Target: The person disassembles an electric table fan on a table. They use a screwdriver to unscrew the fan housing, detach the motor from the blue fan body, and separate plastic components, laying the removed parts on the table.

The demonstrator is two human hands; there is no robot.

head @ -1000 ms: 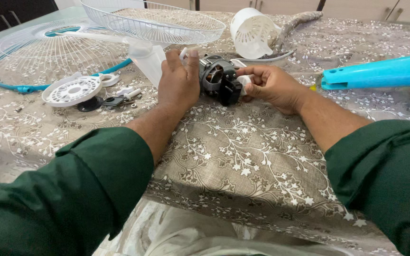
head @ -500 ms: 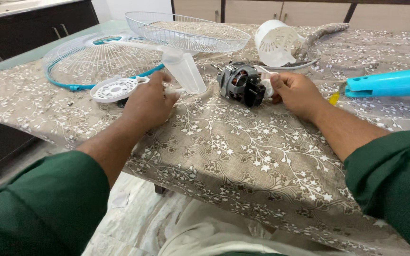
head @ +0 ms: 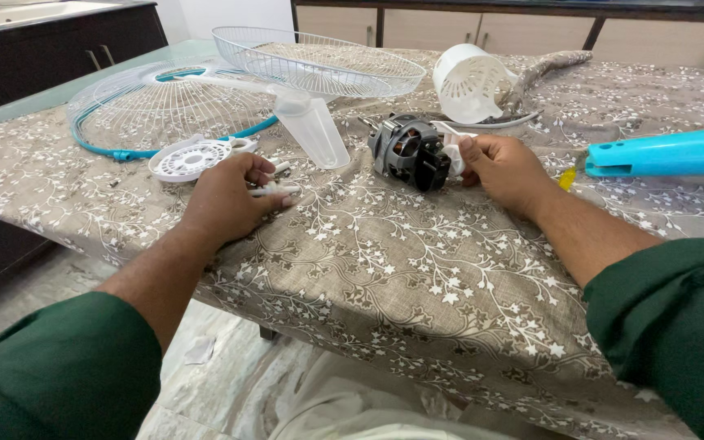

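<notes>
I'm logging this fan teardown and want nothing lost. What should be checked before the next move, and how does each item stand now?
1. Right hand steadies the fan motor: ok.
2. Left hand over the small white parts: ok.
3. Left grip closed on a part: cannot tell.
4. Round white cap lies flat on the tablecloth: ok.
5. Motor away from table edge: ok.
6. Clear blade leaves the motor free: ok.

No packages, labels, signs, screens

Tabletop (head: 417,269) draped in floral cloth, bore black fan motor (head: 407,151), white fan guards (head: 319,61), round white cap (head: 189,159), blue housing (head: 670,152)
</notes>
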